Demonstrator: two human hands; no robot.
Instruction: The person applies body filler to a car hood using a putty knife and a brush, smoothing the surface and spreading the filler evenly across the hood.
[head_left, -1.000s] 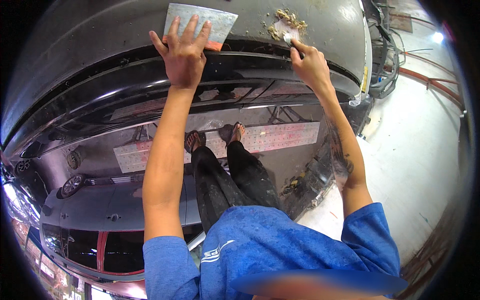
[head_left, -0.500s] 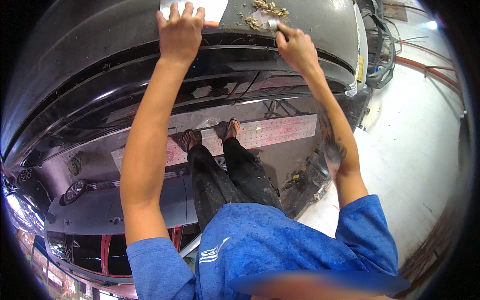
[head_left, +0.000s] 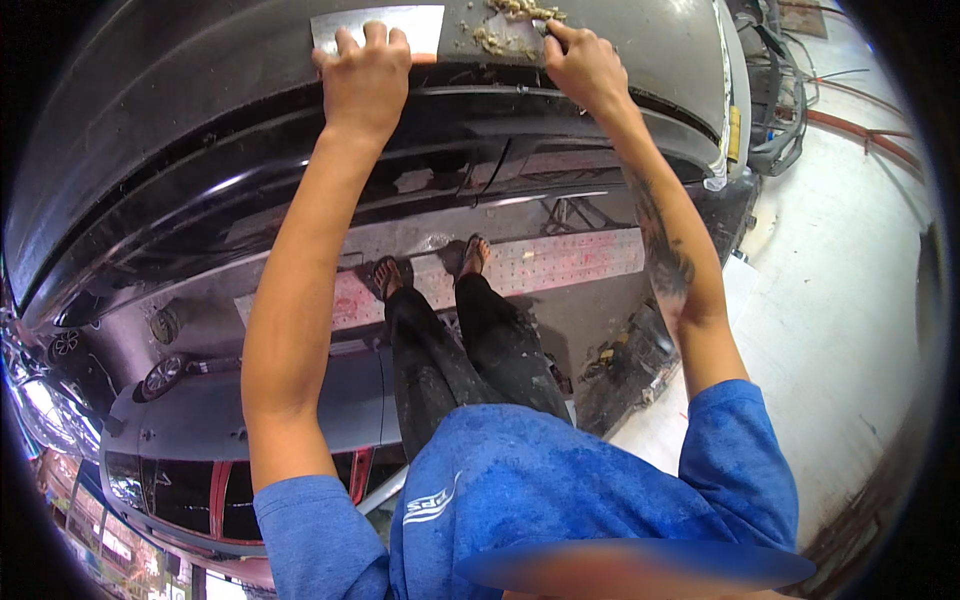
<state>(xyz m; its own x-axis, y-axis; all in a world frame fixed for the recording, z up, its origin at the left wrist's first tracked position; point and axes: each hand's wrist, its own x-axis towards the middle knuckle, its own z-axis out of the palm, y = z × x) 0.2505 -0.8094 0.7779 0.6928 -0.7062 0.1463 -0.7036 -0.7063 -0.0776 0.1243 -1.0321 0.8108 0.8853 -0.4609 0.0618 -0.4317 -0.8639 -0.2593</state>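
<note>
At the top, my left hand (head_left: 365, 85) is closed on a wide putty spreader (head_left: 420, 25) with a flat silvery blade and an orange edge. Its fingers bend over the blade, which lies at the dark car roof (head_left: 210, 75). To the right, my right hand (head_left: 590, 72) grips a small putty knife (head_left: 543, 28), mostly hidden by the fingers. The knife's tip is beside crumbly yellowish-brown scrapings (head_left: 525, 10) on the roof, around a paler patch of its surface.
Below the roof edge runs the car's glossy black side (head_left: 280, 190). I stand in sandals on a perforated metal plank (head_left: 570, 258). Behind me is a grey car (head_left: 260, 405) with red door pillars. Loose car parts (head_left: 775, 130) stand at the far right by a pale floor (head_left: 830, 300).
The view has shifted slightly, and more of the spreader's blade shows above my left hand. My right hand and the putty knife have moved a little left and up beside the scrapings.
</note>
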